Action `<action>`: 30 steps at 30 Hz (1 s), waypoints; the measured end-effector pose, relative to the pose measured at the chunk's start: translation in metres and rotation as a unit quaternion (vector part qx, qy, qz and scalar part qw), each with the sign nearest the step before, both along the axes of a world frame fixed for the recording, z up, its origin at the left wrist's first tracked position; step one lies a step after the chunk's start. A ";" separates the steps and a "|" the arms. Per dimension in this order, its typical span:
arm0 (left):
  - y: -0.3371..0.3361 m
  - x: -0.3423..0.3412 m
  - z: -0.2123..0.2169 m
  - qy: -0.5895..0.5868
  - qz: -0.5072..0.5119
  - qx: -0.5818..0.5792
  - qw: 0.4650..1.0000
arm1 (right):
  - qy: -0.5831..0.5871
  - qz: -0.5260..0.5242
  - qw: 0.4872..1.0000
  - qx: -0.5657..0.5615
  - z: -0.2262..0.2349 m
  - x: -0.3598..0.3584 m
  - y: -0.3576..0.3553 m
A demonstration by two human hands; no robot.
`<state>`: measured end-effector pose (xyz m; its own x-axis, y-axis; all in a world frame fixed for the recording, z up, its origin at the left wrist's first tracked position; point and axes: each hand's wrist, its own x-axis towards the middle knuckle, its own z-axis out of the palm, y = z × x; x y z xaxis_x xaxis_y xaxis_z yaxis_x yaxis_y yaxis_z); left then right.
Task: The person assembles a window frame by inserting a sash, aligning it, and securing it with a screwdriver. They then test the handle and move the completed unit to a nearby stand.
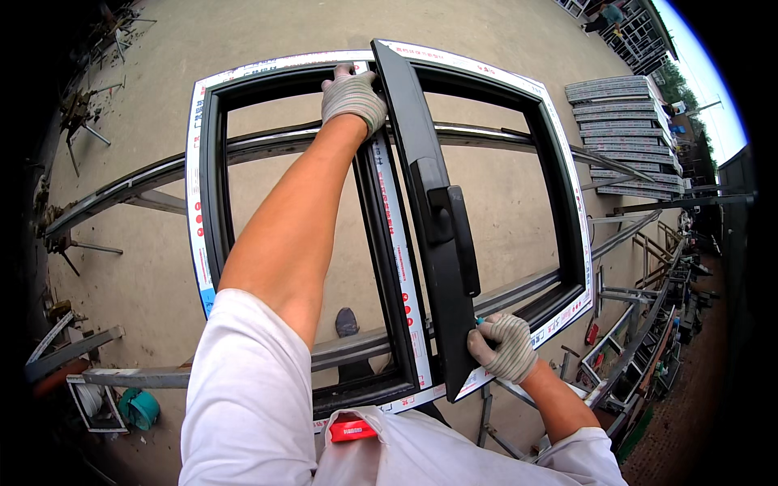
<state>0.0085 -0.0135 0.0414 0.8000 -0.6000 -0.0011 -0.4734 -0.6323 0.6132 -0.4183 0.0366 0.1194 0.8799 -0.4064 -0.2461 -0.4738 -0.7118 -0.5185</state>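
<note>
A black-and-white-filmed window frame [391, 235] with two openings lies across metal rails. Over its right half a black window sash [409, 121] stands on edge, its black handle [463, 243] facing up. My left hand [354, 99], in a striped knit glove, reaches to the far end beside the sash. Its fingers are bent down at the frame's far rail, and what they pinch, if anything, is hidden. At the near end my right hand [509, 348], gloved too, grips the sash, thumb against its face. A tiny teal bit [480, 321] shows at its fingertips.
Metal support rails [162, 182] run beneath the frame. Wrapped profiles [624, 134] are stacked at the far right. Racks and frame parts [640, 340] crowd the right side. A teal bucket [139, 409] is at lower left. Another person [606, 18] is far off at upper right.
</note>
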 end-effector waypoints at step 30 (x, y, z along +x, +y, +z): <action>-0.012 0.020 0.028 0.312 0.104 -0.030 0.944 | 0.009 0.007 1.000 0.008 0.003 -0.002 -0.002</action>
<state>0.0283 -0.0254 0.0697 0.7554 -0.4446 -0.4813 0.1217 -0.6266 0.7698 -0.4207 0.0344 0.1224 0.8809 -0.3899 -0.2683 -0.4732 -0.7104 -0.5210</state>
